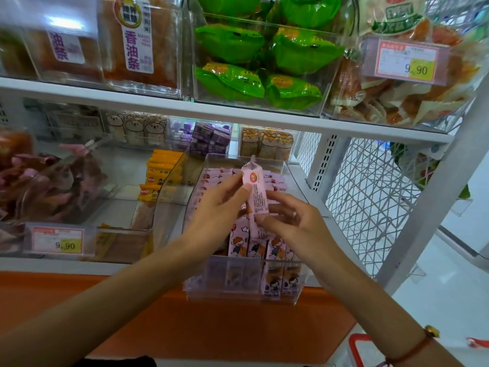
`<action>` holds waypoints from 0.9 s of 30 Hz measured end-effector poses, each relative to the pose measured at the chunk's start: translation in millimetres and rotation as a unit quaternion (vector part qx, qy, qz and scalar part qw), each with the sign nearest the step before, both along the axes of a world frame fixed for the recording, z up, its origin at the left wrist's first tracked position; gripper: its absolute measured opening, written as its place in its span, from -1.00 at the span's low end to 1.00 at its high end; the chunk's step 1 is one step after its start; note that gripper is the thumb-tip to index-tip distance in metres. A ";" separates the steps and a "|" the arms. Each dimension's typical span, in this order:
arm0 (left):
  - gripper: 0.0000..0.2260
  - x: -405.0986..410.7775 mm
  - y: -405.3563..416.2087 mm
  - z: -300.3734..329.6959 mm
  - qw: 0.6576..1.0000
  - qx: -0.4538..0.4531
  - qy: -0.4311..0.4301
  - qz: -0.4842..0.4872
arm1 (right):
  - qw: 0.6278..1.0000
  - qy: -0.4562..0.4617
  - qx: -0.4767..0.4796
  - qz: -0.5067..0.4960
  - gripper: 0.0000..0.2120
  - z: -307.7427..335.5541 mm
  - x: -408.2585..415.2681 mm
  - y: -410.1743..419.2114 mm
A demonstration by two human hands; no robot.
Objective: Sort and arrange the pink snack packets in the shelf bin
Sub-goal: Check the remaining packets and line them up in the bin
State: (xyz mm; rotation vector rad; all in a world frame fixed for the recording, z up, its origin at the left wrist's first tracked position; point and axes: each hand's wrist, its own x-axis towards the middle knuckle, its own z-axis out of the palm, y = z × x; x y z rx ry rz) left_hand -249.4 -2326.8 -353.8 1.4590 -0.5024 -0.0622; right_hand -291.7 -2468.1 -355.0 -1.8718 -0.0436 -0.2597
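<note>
A clear plastic bin (239, 295) stands on the lower shelf, filled with several pink snack packets (275, 250) standing on end in rows. One long pink packet (256, 197) is held upright above the bin. My left hand (219, 207) pinches its upper part between thumb and fingers. My right hand (293, 221) holds its lower part from the right, fingers curled round it. The back rows of packets are partly hidden behind my hands.
To the left stand a clear bin of orange packets (156, 178) and a bin of dark pink wrappers (50, 181) with a 9.90 price tag (59, 241). Green packets (254, 59) fill the upper shelf. A wire mesh panel (370, 197) closes the right side.
</note>
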 end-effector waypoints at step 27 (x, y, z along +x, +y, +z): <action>-0.50 7.7 12.3 7.8 0.999 0.023 -0.046 -0.016 | 0.997 -0.062 0.030 0.020 -0.69 8.7 -10.7 -7.6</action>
